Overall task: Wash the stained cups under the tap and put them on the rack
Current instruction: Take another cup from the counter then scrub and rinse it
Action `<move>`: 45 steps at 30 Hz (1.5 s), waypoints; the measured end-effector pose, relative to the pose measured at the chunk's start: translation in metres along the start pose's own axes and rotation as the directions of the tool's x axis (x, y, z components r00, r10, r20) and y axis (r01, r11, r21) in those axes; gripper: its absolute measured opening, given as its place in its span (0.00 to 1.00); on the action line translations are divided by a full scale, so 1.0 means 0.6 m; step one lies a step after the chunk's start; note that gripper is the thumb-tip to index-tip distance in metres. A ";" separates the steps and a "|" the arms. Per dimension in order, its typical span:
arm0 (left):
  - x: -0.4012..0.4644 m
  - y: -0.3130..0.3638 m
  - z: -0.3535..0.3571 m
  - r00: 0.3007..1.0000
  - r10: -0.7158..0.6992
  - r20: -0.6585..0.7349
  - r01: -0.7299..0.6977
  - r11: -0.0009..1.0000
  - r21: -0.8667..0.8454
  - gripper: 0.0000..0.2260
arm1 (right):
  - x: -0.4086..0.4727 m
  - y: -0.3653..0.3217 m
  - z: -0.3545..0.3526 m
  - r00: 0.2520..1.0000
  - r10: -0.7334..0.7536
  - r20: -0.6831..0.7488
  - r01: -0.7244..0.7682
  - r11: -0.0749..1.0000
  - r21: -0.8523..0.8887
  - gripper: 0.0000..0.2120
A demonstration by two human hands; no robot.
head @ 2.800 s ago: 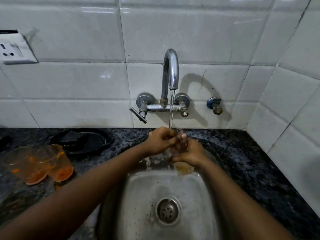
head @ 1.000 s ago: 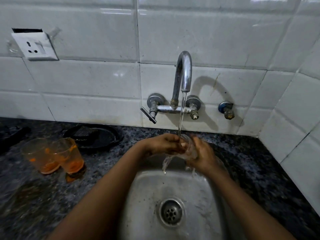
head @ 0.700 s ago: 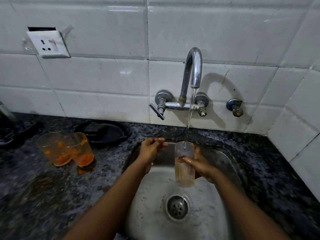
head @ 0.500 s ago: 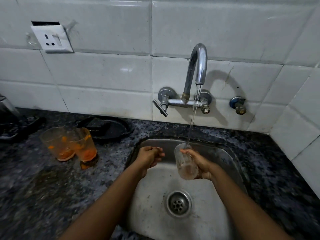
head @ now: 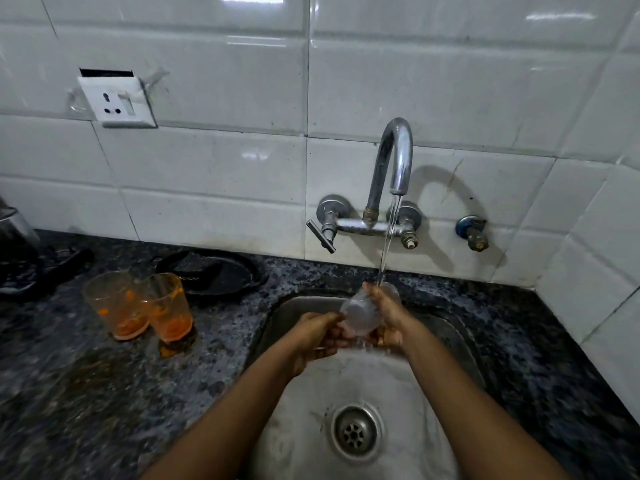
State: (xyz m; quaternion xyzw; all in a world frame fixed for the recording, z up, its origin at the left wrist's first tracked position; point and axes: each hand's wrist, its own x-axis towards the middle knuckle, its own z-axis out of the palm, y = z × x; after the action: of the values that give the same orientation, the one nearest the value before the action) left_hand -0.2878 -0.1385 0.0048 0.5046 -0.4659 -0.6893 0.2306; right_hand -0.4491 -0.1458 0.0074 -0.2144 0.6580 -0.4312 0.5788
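A: Under the tap [head: 394, 157], which step?
B: Rinsing. The right hand [head: 391, 317] grasps the tilted cup [head: 360, 311] over the sink [head: 450, 336]; the left hand [head: 317, 336] pinches its base.
A: Next?
B: Probably racking it, then the stained cups [head: 138, 308] left of the sink. No rack shows.

A dark speckled granite counter [head: 86, 393] fills the lower frame around a steel sink [head: 398, 386]. At left centre 2 orange-stained cups [head: 136, 306] stand touching; behind them lies a black pan [head: 221, 275].
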 end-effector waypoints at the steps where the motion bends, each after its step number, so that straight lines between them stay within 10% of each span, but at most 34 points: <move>1: 0.000 -0.002 -0.003 0.999 -0.028 0.015 0.028 0.999 0.032 0.09 | -0.006 0.003 0.000 0.996 -0.077 -0.048 0.072 0.993 -0.090 0.31; 9: 0.013 0.035 -0.001 0.983 0.114 -0.146 -0.124 0.991 -0.058 0.07 | -0.070 0.001 -0.020 0.810 -0.585 -0.038 0.426 0.633 -0.647 0.32; 15: 0.039 0.125 0.021 0.777 0.433 -0.456 -0.345 0.900 0.267 0.24 | -0.091 -0.008 -0.032 0.740 -0.672 -0.025 0.513 0.587 -0.626 0.36; 20: 0.063 0.146 0.040 0.613 0.545 -0.572 -0.238 0.818 0.524 0.14 | -0.099 -0.014 -0.034 0.715 -0.699 0.000 0.560 0.573 -0.598 0.36; 27: 0.081 0.125 0.010 0.557 0.780 -0.286 -0.013 0.352 0.936 0.23 | -0.116 -0.027 -0.033 0.689 -0.724 0.033 0.611 0.556 -0.564 0.36; 30: 0.057 0.111 0.016 0.627 0.699 -0.344 -0.012 0.450 0.893 0.28 | -0.134 -0.026 -0.027 0.684 -0.729 0.020 0.631 0.577 -0.519 0.36; 34: -0.022 0.020 0.039 0.767 0.596 -0.238 -0.449 0.763 0.464 0.14 | -0.164 -0.006 -0.016 0.680 -0.732 -0.033 0.680 0.647 -0.344 0.34; 40: -0.119 -0.072 0.048 0.726 0.686 0.050 -0.686 0.719 0.107 0.33 | -0.219 0.053 0.014 0.653 -0.758 0.016 0.731 0.624 -0.274 0.32; 45: -0.123 -0.063 0.054 0.702 0.698 -0.142 -0.616 0.695 0.370 0.26 | -0.232 0.075 0.025 0.141 -0.973 0.180 0.618 -0.055 -0.784 0.14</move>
State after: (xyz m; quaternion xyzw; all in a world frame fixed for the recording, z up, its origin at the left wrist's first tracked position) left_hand -0.2830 -0.0497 0.0089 0.4203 -0.6773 -0.4056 0.4474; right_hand -0.3922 -0.0176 0.0516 -0.6690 0.5945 -0.4287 -0.1235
